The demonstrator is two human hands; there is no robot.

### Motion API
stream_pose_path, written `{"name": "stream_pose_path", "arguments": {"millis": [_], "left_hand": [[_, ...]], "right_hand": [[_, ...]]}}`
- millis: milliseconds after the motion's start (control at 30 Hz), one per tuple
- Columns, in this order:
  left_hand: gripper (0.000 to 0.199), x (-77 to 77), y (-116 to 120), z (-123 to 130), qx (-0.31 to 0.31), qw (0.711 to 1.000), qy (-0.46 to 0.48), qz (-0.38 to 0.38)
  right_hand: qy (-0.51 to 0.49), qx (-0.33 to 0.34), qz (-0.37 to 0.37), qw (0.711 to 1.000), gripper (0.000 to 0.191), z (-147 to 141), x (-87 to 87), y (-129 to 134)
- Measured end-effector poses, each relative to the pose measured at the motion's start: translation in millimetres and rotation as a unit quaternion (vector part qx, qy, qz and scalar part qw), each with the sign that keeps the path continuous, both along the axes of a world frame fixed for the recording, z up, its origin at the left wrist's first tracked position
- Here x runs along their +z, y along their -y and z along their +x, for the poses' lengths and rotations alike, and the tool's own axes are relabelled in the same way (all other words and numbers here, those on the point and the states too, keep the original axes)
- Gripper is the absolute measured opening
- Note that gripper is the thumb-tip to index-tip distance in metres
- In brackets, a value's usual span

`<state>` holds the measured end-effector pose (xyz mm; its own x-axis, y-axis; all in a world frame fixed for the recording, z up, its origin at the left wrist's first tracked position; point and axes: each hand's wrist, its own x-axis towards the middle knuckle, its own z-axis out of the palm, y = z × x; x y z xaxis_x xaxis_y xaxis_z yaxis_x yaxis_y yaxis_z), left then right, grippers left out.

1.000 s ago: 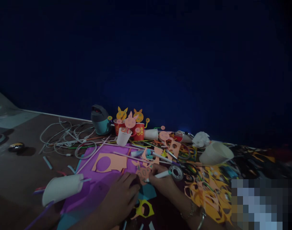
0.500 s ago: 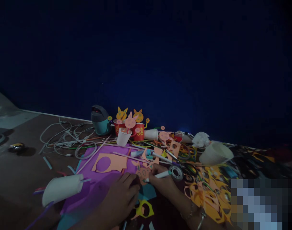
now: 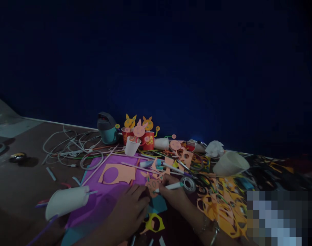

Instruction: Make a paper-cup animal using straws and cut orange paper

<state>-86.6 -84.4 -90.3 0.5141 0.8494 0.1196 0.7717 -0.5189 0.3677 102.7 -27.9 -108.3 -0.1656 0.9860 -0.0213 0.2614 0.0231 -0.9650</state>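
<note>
the right hand point(image 3: 172, 198) is closed in a pen grip on a white marker pen point(image 3: 171, 186), its tip set at a small orange paper cut-out point(image 3: 152, 187) lying on a purple paper sheet point(image 3: 94, 206). the left hand point(image 3: 127, 213) sits just beside the cut-out with fingers curled; whether it grips anything cannot be determined. completed items: red paper cups point(image 3: 148, 140) bearing cut-out animal faces point(image 3: 139, 130) stand at the rear of the counter point(image 3: 22, 191). outstanding items, by judgement: the marked cut-out appears unfinished, and orange-and-yellow cut-outs point(image 3: 224, 208) remain loose at right.
</note>
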Motion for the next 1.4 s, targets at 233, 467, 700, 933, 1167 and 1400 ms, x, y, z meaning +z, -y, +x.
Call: {"name": "stream_pose_path", "arguments": {"millis": [233,467,700,933,1167,1400], "left_hand": [[0.013,0.3,0,0,-0.001,1.0,-0.001,0.015],[0.016,-2.3,0,1,0.004,1.0,0.01,0.014],[0.017,-0.3,1,1,0.002,1.0,0.002,0.01],[0.015,-0.6,-1,1,0.002,1.0,0.005,0.018],[0.015,-1.1,0,0,0.001,1.0,0.001,0.014],[0.021,-1.2,0,-1,-0.003,1.0,-0.001,0.02]], "right_hand": [[0.008,0.001,0.006,1.0,0.019,1,-2.5,-1],[-0.01,0.006,-0.005,1.0,0.02,1,-8.9,-1],[-0.009,-0.001,0.01,1.0,0.02,1,-8.9,-1],[-0.002,0.004,0.013,1.0,0.018,2,-11.2,-2],[-0.022,-0.006,-0.005,1.0,0.021,1,-9.0,-3],[-0.101,-0.056,-0.031,0.993,0.031,3,-12.5,-7]]}}
